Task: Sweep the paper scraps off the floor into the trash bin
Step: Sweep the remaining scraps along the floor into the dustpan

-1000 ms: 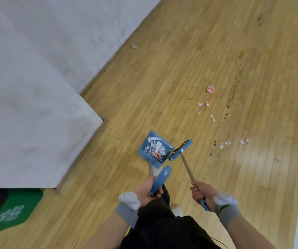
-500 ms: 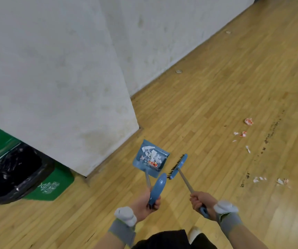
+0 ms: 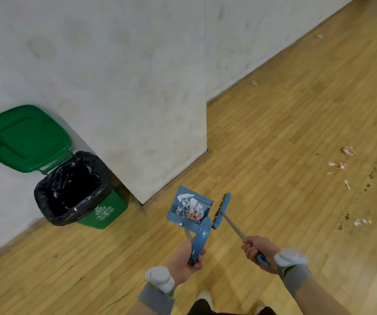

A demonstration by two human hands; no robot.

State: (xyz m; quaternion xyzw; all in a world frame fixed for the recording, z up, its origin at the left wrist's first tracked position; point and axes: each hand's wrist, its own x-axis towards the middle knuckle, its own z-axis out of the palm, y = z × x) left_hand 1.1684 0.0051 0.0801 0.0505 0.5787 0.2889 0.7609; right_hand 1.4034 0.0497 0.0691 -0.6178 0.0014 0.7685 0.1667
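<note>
Left of frame: green trash bin [image 3: 105, 214] against the white wall [image 3: 160, 110], lid [image 3: 23, 137] thrown back, black liner [image 3: 96, 169] gaping. Judged ready to receive a load.

Centre, low: blue dustpan [image 3: 183, 223] clear of the wood floor [image 3: 274, 133], near the bin but not over it. Kept about level, presumably to stop the load sliding out. Load: white paper scraps [image 3: 191, 208], some printed red, heaped toward the back of the pan. Left grip [image 3: 183, 262] clamped round the dustpan handle [image 3: 200, 239], fingers curled under it.

Just right of the pan: blue brush [image 3: 221, 210], bristles facing the pan's side, close beside it but not clearly touching. Judged parked there out of the way during the carry. Right grip [image 3: 258, 253] clamped round the brush shaft at its blue end.

Right of frame: loose scraps [image 3: 340, 165] scattered on the floor, a crumpled red-and-white piece [image 3: 348, 150] above them, smaller bits [image 3: 362, 221] lower down toward the edge. All well apart from bin and pan.

Judgement: part of the litter collected, none of this load tipped yet.
</note>
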